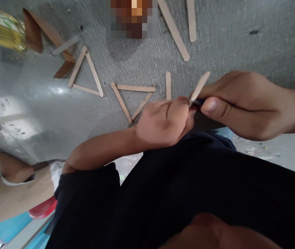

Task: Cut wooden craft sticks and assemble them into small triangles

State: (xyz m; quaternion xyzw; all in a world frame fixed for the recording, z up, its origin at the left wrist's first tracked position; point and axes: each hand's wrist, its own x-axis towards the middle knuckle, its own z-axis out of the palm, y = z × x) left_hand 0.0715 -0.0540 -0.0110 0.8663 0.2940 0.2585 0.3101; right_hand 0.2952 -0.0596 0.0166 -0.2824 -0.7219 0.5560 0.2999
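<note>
My left hand [163, 119] is closed around a wooden craft stick [200, 84], whose rounded end points up past the fingertips. Close against that hand, my right hand [243, 105] grips a small knife [198, 101]; a thin metal blade and a bit of dark blue handle show, the rest lies hidden in the fist. The blade meets the stick near my left fingertips. Beyond the left hand lies another craft stick [168, 83], its lower end hidden. Two triangles made of craft sticks, a nearer one [135, 89] and a farther one [77, 65], rest on the grey table.
Two loose sticks, one slanted [175, 33] and one nearly straight [191, 20], lie at the table's far side. A folded brown strip [47, 29] and a bottle of yellow liquid [3, 29] are at the upper left. Another person's arm [7, 160] shows at the left edge.
</note>
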